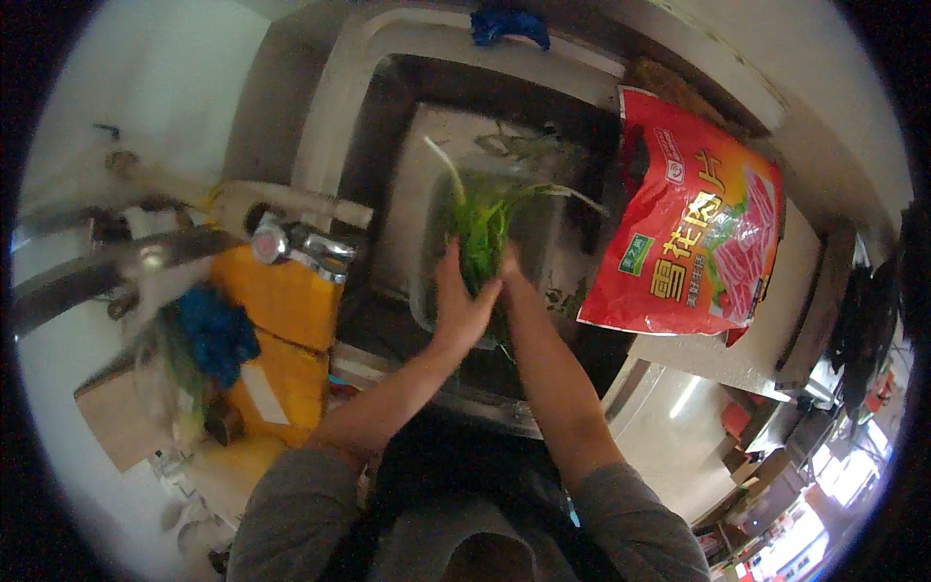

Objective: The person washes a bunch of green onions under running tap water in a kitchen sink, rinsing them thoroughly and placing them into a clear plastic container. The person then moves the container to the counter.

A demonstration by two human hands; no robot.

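Observation:
A bunch of leafy greens with pale stems (480,233), likely green onions, is held between both hands above a clear plastic tub (425,291) in the sink. My left hand (462,298) wraps the bunch from the left, thumb across its lower part. My right hand (511,270) grips it from the right, its fingers partly hidden by the leaves. Loose plant scraps (527,142) lie on the sink bottom beyond the tub.
The metal sink (349,94) has a chrome faucet (313,247) at its left. A red printed plastic bag (691,240) covers the right rim. A blue cloth or bag (509,28) lies on the far rim; a yellow-orange box or container (284,313) stands left.

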